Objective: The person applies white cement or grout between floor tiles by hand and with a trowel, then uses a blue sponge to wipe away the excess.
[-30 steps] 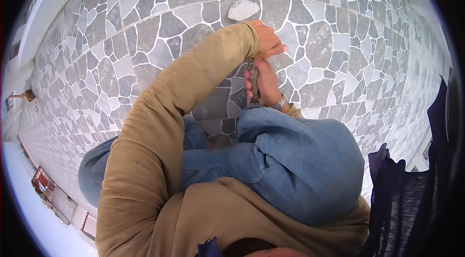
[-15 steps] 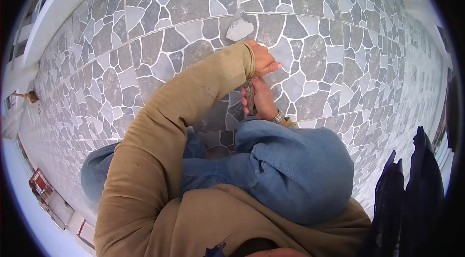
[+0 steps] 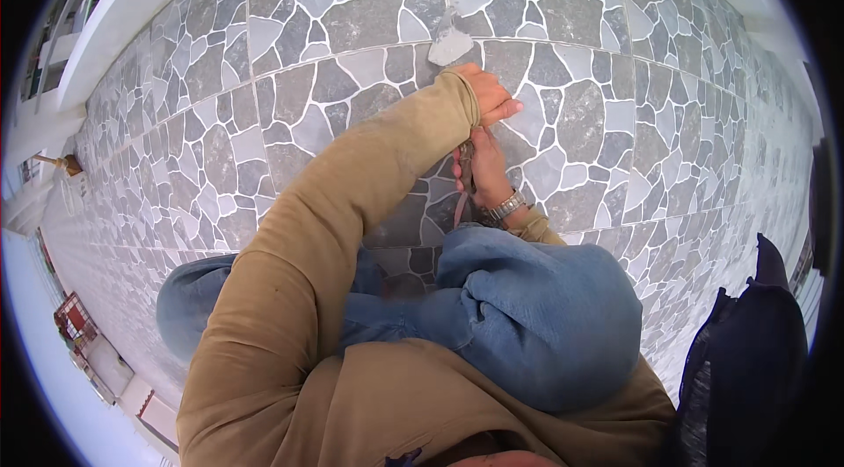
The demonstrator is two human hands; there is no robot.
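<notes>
My left hand [image 3: 492, 96] is closed, knuckles up, its arm crossing in from the left. The palm and whatever it grips are hidden. Just beyond its wrist, a blob of pale grey paste [image 3: 451, 47] sits on what looks like a flat blade at a tile joint. Closer to me, my right hand [image 3: 486, 166], with a metal watch [image 3: 507, 203] on its wrist, wraps round a crusted, dirty handle [image 3: 466, 166]. Whether this handle joins the blade is hidden by my left hand.
Grey stone-patterned floor tiles [image 3: 571, 106] surround me, with straight joints between them. My bent knee in jeans [image 3: 545, 309] is close to my right hand. A white ledge [image 3: 114, 36] curves along the left. Dark cloth [image 3: 747, 353] hangs at the right, and a brown object [image 3: 70, 164] stands far left.
The view has shifted slightly, so tiles and hands appear farther right. The paste looks greyer and less white. Both hands keep their grips, and more of the right wrist and sleeve shows.
</notes>
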